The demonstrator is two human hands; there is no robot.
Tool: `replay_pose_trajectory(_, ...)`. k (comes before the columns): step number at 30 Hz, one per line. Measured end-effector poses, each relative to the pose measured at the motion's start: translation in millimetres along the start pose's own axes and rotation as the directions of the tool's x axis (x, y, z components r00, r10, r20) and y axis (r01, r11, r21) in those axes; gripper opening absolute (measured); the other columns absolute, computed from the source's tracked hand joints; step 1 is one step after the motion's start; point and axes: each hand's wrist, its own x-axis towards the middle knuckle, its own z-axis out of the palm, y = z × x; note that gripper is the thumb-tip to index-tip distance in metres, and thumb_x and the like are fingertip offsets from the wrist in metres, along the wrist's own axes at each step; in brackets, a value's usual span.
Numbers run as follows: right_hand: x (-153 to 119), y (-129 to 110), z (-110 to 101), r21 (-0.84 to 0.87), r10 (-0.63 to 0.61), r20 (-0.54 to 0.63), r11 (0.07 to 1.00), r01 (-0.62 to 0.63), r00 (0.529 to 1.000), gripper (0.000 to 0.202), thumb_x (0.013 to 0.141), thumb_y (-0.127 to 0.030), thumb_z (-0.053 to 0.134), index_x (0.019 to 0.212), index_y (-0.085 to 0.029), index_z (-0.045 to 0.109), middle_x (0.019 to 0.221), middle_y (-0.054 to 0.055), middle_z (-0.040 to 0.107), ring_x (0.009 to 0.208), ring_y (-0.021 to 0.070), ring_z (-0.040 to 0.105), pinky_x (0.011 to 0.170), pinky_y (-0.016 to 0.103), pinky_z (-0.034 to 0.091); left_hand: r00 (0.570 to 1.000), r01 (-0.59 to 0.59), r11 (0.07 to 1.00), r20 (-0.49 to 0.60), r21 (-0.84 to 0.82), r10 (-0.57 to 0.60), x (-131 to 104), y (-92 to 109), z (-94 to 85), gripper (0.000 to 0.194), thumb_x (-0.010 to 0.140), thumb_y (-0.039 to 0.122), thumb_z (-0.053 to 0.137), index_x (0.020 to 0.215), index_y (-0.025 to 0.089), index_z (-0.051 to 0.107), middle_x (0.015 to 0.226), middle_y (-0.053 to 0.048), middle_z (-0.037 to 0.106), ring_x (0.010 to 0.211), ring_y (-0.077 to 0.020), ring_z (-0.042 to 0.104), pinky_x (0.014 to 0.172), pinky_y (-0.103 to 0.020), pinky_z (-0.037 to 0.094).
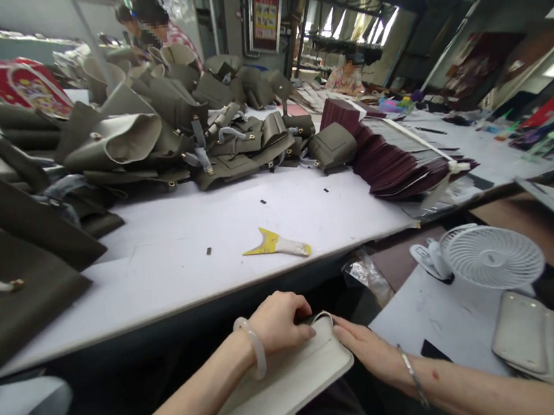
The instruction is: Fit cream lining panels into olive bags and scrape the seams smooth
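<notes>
A cream-coloured flat bag piece [277,395] with rounded corners lies over my lap, below the table's front edge. My left hand [281,319], a pale bangle at its wrist, is bent over the far edge of the piece, thumb on its top face and fingers curled. At the far right corner, beside a small raised loop of the edge, my right hand [365,347] holds the piece; its fingertips are partly hidden behind it. On the table, a yellow and white fork-ended strip [277,242] lies in front of my hands.
Olive-grey bags [241,145] are heaped across the white table [164,265]. Dark red panels [396,162] stand in a bundle at the right. A white fan [493,256] and stacked cream pieces [533,339] are on my right. Several people sit farther back.
</notes>
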Motion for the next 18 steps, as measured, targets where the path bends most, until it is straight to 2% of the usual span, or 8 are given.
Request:
replay_pose_trajectory(5,0.5,5.5,-3.1,0.022,-0.040,0.023,0.999,0.039,0.999,0.053,0.094,-0.053,0.042,0.141,-0.028,0.047,0.134,0.003,0.059,0.119,0.0242,0.055,0.104,0.040,0.039,0.998,0.028,0.989,-0.051,0.145,-0.021,-12.0,5.1,2.6,0.020,0.076,0.029,0.057,0.085,0.021,0.073,0.084,-0.004,0.074,0.077,-0.0201,0.067,0.070,-0.028,0.048)
replay_pose_trajectory(9,-0.6,4.6,-5.3,0.021,-0.077,0.039,0.997,0.076,0.996,0.053,0.094,-0.053,0.043,0.139,-0.026,0.049,0.132,0.004,0.061,0.118,0.0247,0.055,0.103,0.039,0.039,0.999,-0.036,0.969,-0.002,0.243,0.038,-10.6,14.0,3.9,0.023,0.079,0.022,0.051,0.081,0.020,0.074,0.082,-0.006,0.074,0.078,-0.0215,0.068,0.074,-0.029,0.050)
replay_pose_trajectory(12,-1.1,-0.4,-5.9,0.005,-0.064,0.034,0.998,0.064,0.997,0.053,0.093,-0.053,0.042,0.138,-0.025,0.051,0.129,0.004,0.063,0.116,0.0251,0.057,0.101,0.039,0.040,0.997,-0.077,0.947,0.038,0.312,0.068,-12.6,21.8,4.7,0.025,0.081,0.019,0.047,0.073,0.015,0.071,0.079,-0.011,0.072,0.075,-0.0257,0.068,0.071,-0.034,0.051)
replay_pose_trajectory(14,-1.1,-3.8,-6.0,-0.012,-0.047,0.037,0.999,0.047,0.998,0.054,0.093,-0.053,0.042,0.137,-0.024,0.051,0.128,0.005,0.063,0.114,0.0254,0.058,0.100,0.040,0.041,0.996,-0.085,0.937,0.051,0.338,0.072,-14.4,24.6,7.0,0.026,0.082,0.018,0.044,0.074,0.014,0.069,0.082,-0.014,0.071,0.073,-0.0279,0.068,0.068,-0.037,0.051)
replay_pose_trajectory(18,-0.6,-5.9,-5.5,0.024,-0.030,0.027,0.999,0.030,0.999,0.055,0.091,-0.056,0.045,0.136,-0.025,0.053,0.127,0.005,0.064,0.114,0.0253,0.058,0.102,0.040,0.041,1.000,0.011,0.953,-0.027,0.303,-0.003,-12.3,20.4,12.9,0.026,0.082,0.017,0.042,0.077,0.013,0.067,0.084,-0.015,0.071,0.075,-0.0277,0.068,0.071,-0.038,0.051)
